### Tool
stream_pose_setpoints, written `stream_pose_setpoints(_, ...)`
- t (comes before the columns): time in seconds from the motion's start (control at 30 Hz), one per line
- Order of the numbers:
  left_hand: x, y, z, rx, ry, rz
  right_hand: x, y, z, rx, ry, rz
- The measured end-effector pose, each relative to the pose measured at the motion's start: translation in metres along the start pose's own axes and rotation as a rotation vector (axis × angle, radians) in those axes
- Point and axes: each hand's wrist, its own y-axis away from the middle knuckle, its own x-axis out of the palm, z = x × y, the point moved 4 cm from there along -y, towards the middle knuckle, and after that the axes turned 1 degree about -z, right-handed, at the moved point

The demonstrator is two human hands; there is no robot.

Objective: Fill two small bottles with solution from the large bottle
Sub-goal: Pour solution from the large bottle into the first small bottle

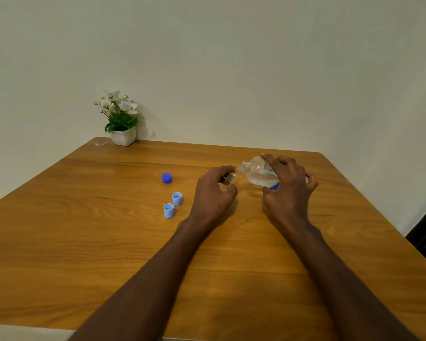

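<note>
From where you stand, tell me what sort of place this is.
Probably a room at home: a wooden table against a plain wall, with a small potted plant in the corner.

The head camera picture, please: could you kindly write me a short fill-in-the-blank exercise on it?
1. The right hand tilts the large bottle toward the ____ hand.
2. The left hand holds a small ____.
3. ____ light blue caps stand open side up on the table.
4. The plant pot is ____ in colour.

Missing words: left; bottle; two; white

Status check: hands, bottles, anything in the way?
Left hand grips small bottle. Right hand tips large bottle onto its mouth. Nothing blocking.
</note>
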Motion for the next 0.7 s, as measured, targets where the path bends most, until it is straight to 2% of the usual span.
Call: stream_pose_setpoints(0.7, -0.0007, -0.0016, 0.0015, 0.020, -0.015, -0.015, -0.0027, -0.0015, 0.0025, -0.012, 0.042, 0.003)
